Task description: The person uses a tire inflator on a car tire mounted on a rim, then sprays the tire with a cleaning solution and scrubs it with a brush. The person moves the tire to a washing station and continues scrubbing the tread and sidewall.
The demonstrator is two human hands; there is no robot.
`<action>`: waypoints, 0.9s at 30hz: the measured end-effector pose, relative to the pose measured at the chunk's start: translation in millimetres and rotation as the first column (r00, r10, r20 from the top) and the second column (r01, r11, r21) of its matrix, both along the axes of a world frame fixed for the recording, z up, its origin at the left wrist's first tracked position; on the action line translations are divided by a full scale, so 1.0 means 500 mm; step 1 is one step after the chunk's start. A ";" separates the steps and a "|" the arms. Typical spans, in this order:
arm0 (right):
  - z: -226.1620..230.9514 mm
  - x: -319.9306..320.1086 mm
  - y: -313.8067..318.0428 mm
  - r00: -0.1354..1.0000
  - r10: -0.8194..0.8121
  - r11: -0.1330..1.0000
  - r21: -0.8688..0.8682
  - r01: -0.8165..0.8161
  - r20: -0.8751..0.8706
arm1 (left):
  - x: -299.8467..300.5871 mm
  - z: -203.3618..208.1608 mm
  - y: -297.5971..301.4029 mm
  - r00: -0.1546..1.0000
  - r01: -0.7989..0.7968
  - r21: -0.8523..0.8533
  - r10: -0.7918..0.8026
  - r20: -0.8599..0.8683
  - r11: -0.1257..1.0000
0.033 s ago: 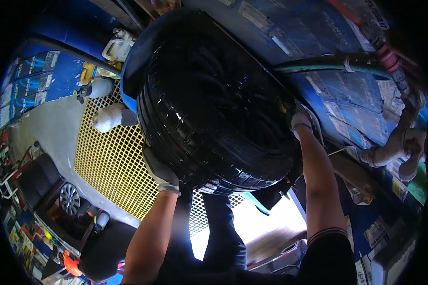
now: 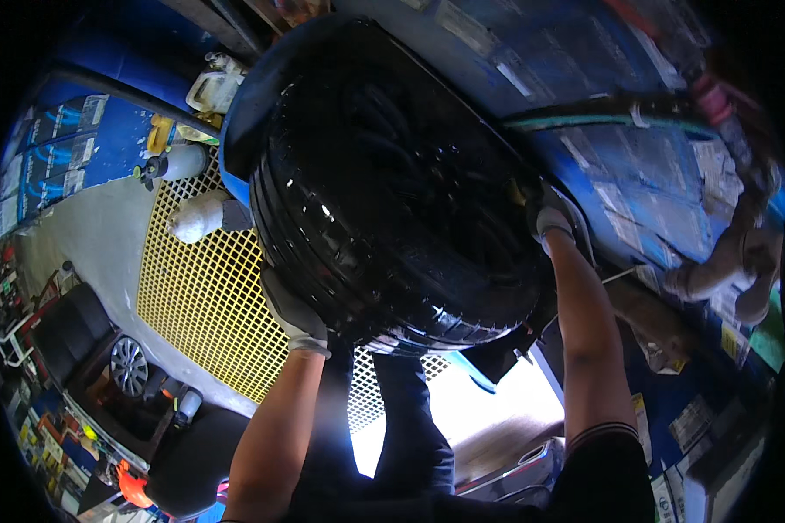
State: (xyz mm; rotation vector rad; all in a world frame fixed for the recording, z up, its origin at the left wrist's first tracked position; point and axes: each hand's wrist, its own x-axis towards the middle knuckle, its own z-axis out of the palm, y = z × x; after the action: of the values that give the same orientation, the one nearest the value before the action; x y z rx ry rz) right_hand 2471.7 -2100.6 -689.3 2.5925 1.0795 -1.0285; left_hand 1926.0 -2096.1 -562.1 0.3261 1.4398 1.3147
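A large wet black tire (image 2: 349, 253) on a dark wheel fills the middle of the view, tilted, with its tread toward me. Behind it, a black and blue housing (image 2: 235, 166) curves around its upper side. My left hand (image 2: 295, 315), in a grey glove, grips the tread at the lower left, its fingers partly hidden in shadow. On the far right side of the tire, my gloved right hand (image 2: 549, 218) holds near the edge, with most of its fingers lost in the dark.
Below lies a yellow grating (image 2: 205, 301). A grey spray bottle (image 2: 179, 163) and a whitish jug (image 2: 218, 87) stand at the left. A hose (image 2: 610, 122) and pipes (image 2: 733, 261) run along the blue, label-covered wall at right. A silver wheel (image 2: 128, 366) sits lower left.
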 end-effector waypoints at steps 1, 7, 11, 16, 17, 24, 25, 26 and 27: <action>0.018 -0.010 -0.006 0.975 -0.207 0.977 0.030 0.211 -0.082 | -0.012 0.001 0.008 0.991 -0.046 -0.078 0.056 0.124 0.996; 0.286 -0.162 -0.255 0.928 -0.372 0.918 0.155 0.365 0.012 | -0.126 -0.007 0.105 0.558 0.264 -0.115 -0.054 0.828 0.958; 0.256 -0.297 -0.338 0.212 -0.470 -0.005 0.242 0.970 -0.857 | -0.142 -0.040 0.131 0.517 0.322 0.044 -0.215 0.828 0.946; 0.124 -0.234 -0.356 0.225 -0.635 0.052 0.249 0.967 -0.739 | -0.099 -0.023 0.040 0.582 0.244 0.105 -0.232 0.780 0.964; 0.098 -0.203 -0.358 0.073 -0.624 -0.068 0.148 0.987 -0.778 | -0.087 -0.014 0.005 0.702 0.184 -0.011 -0.124 0.701 0.983; -0.126 -0.007 -0.346 0.594 -0.744 0.548 0.229 0.805 -0.307 | -0.045 0.089 -0.265 0.929 0.369 -0.394 -0.336 0.153 0.842; -0.140 0.010 -0.350 0.606 -0.735 0.566 0.216 0.796 -0.306 | -0.050 0.112 -0.276 0.892 0.429 -0.463 -0.443 0.084 0.776; -0.141 0.021 -0.356 0.609 -0.731 0.577 0.196 0.793 -0.309 | -0.062 0.121 -0.257 0.888 0.435 -0.344 -0.460 0.009 0.832; -0.131 0.028 -0.363 0.612 -0.725 0.588 0.178 0.789 -0.316 | -0.068 0.132 -0.235 0.903 0.388 -0.340 -0.427 -0.043 0.857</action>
State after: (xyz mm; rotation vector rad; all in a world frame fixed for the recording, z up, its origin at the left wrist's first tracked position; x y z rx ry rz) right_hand 2485.9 -2282.2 -754.6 3.3651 0.0326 -1.4001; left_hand 1892.2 -2213.8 -496.4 0.4661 1.5526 0.7086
